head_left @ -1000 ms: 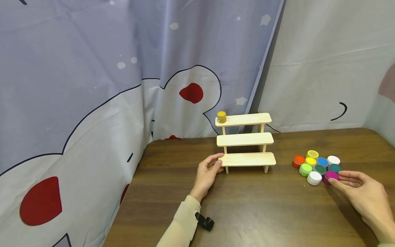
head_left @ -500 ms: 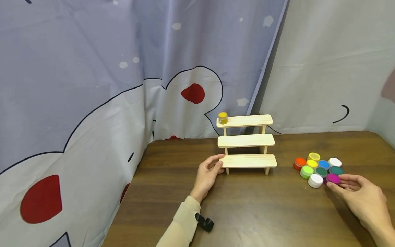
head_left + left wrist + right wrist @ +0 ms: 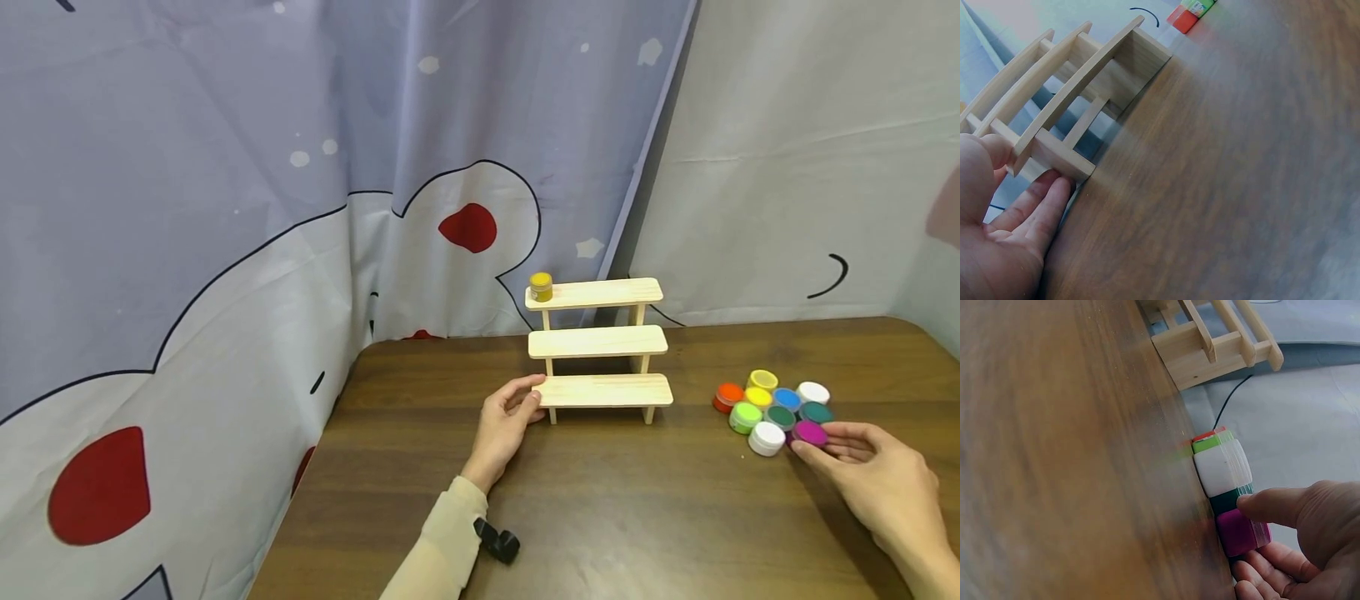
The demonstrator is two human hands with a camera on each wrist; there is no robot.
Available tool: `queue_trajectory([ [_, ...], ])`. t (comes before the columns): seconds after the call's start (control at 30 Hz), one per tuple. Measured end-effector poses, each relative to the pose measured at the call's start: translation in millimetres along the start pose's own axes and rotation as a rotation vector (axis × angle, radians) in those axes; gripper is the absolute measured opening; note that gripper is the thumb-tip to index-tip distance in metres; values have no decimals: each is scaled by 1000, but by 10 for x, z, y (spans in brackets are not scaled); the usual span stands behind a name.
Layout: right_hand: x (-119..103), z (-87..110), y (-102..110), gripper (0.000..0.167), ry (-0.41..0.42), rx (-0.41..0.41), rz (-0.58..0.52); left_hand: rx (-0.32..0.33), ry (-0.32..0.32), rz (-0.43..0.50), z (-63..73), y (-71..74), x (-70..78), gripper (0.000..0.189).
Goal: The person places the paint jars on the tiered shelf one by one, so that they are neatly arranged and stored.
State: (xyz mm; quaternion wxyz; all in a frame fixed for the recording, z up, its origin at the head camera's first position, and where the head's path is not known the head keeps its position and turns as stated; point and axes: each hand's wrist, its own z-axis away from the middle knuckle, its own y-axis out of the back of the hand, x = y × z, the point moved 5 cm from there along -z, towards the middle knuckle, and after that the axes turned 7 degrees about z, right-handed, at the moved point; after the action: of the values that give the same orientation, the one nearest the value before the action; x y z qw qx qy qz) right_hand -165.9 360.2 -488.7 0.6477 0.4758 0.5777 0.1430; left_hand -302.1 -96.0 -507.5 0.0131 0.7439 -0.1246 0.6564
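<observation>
A three-tier wooden display stand (image 3: 604, 390) stands toward the back of the table. My left hand (image 3: 501, 429) grips the left end of its lowest shelf; in the left wrist view the thumb lies by the shelf end and the fingers reach to the side panel (image 3: 1063, 156). A mustard-yellow paint jar (image 3: 541, 287) sits at the left end of the top shelf. To the right, my right hand (image 3: 881, 475) pinches a magenta paint jar (image 3: 810, 432) at the near right of a cluster. In the right wrist view this jar (image 3: 1235, 532) lies between thumb and fingers.
Several other paint jars crowd beside the magenta one, among them red (image 3: 728, 397), light green (image 3: 746, 417), white (image 3: 767, 439), blue (image 3: 787, 400) and dark green (image 3: 816, 414). A printed curtain (image 3: 247, 208) hangs behind the brown wooden table (image 3: 630, 508).
My right thumb has come slightly left along the magenta jar, closing round it. The left hand keeps its place on the stand; the head view has shifted a little.
</observation>
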Motion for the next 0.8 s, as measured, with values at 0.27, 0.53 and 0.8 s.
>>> queue_trajectory([
  [0.27, 0, -13, -5, 73, -9, 2, 13, 3, -3, -9, 2, 0, -2, 30],
  [0.53, -1, -18, -13, 69, -1, 10, 14, -2, -9, -20, 3, 3, 10, 30],
  [0.8, 8, -18, 8, 66, 7, -3, 4, -4, -9, -21, -1, 4, 3, 30],
])
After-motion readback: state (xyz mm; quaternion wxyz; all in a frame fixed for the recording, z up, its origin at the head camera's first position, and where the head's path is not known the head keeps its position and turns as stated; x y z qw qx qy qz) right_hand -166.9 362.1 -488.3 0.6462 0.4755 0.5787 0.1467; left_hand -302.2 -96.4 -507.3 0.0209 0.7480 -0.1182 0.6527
